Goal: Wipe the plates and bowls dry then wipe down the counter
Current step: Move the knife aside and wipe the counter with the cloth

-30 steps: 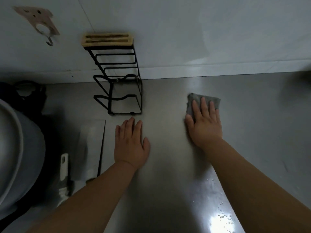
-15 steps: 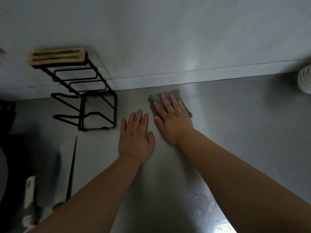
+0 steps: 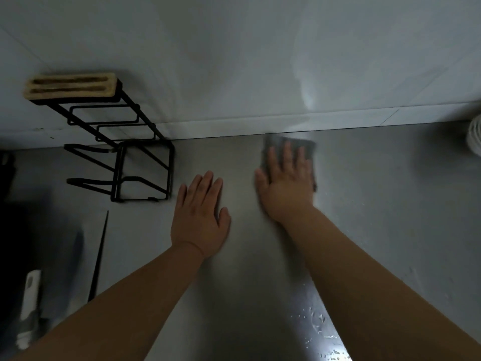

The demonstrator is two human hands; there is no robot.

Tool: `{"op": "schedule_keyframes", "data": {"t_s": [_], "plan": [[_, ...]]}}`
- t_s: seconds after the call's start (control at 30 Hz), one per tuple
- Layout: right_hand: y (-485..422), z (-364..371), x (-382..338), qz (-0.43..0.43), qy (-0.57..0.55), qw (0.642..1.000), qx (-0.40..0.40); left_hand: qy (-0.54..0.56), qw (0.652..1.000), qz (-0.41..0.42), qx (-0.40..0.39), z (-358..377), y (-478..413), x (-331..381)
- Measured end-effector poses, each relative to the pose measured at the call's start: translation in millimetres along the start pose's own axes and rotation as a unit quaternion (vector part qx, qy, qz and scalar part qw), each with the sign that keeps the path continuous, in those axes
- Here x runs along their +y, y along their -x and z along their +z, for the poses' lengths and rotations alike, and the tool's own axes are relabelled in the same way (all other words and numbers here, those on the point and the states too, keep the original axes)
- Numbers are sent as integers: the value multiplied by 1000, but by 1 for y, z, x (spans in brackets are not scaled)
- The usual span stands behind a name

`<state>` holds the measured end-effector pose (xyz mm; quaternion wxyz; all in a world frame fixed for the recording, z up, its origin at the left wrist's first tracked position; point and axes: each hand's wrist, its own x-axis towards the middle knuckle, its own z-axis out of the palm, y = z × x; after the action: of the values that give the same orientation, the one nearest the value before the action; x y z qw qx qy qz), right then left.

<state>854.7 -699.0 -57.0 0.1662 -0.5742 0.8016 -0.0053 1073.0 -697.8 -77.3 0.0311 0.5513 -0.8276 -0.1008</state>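
Observation:
A grey cloth [image 3: 302,145] lies flat on the steel counter [image 3: 377,204] close to the back wall. My right hand [image 3: 285,185] presses down on it with fingers spread, covering most of it; the hand and cloth are blurred. My left hand [image 3: 200,217] rests flat on the bare counter to the left of the cloth, fingers apart, holding nothing. Water drops [image 3: 317,327] glisten on the counter beside my right forearm. A stack of white plates [image 3: 475,138] shows only as an edge at the far right.
A black wire rack [image 3: 125,157] with a wooden knife block top [image 3: 70,86] stands at the back left. A cleaver with a white handle [image 3: 28,306] lies at the lower left. The white wall runs along the counter's back edge.
My right hand has slid the cloth to the right and toward the back wall, away from my left hand. The left hand has stayed flat in place.

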Motion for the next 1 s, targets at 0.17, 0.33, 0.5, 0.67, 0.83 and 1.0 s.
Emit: {"op": "schedule_keyframes", "data": {"t_s": [0.17,0.33,0.5,0.67,0.83,1.0], "plan": [[31,19,-23,-174,21,983,-45,1,1000,-1,0,-1,0,0],[36,4,48,-3,30,1000,4,5,1000,-8,-8,-1,1,1],[53,5,39,138,-12,990,-4,3,1000,-9,-21,-2,0,0],[88,27,-24,-59,15,997,-41,11,1000,-6,-14,-5,0,1],[115,28,7,-94,42,994,-47,31,999,-5,-14,-7,4,0],[134,22,45,99,22,995,-23,93,996,10,5,-10,9,-2]]}}
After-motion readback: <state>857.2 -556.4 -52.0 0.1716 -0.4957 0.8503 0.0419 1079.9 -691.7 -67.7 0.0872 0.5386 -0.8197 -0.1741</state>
